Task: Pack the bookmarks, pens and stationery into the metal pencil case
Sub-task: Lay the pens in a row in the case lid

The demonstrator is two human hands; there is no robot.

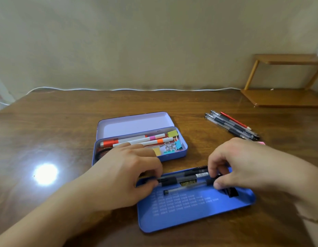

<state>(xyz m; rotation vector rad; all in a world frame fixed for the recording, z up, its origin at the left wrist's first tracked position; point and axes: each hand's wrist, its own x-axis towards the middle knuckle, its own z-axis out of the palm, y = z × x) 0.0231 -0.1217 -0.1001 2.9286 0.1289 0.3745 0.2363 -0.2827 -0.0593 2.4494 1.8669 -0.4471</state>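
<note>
Metal pencil case (174, 151), lilac, lid open toward the far side, desk centre; holds white markers (142, 139) with orange and pink bands, coloured binder clips (173, 141) at its right end, yellow sticky tabs (156, 151). Blue tray (190, 216), near and right of the case, printed with small pale text; carries several black-and-clear pens (186, 180) lying crosswise along its far edge. Left hand (122, 175): fingers curled, pinching the left ends of those pens; it covers the near-left corner of the case. Right hand (243, 166): fingers and thumb curled around the right ends of the same pens, hiding the tray's far-right corner. Loose pens (231, 125), black and clear with one red pencil, far right, well apart from the case. Pink item (261, 143), mostly hidden behind the right hand. Desk (47, 139): dark brown wood, lamp glare at left. Wooden shelf (283, 97), far right. White cable (119, 89) along the beige wall (136, 41).
</note>
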